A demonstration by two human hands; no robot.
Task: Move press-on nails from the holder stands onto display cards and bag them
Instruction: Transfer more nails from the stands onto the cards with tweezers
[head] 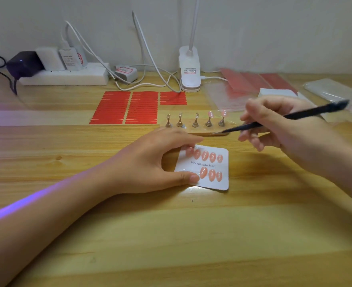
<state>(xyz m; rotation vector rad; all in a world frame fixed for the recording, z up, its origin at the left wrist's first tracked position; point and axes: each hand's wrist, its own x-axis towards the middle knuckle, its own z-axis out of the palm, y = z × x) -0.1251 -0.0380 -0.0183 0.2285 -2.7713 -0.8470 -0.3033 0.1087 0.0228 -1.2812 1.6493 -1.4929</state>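
A white display card (222, 171) printed "Handmade Nail" lies on the wooden table, with several pink press-on nails (205, 155) stuck on it in two rows. My left hand (152, 162) holds the card's left edge between thumb and fingers. Behind it stands a wooden base (204, 132) with several metal holder stands (180, 121); the two right stands carry pink nails (210, 114), the left three look bare. My right hand (278, 125) grips black tweezers (284, 118), their tip close to the base's front edge.
Red adhesive strip sheets (127, 107) lie behind the stands. A white clip lamp (189, 69), a power strip (65, 76) with chargers and cables line the wall. Clear bags (332, 90), pink sheets (253, 79) and a stack of white cards (276, 93) sit at the back right.
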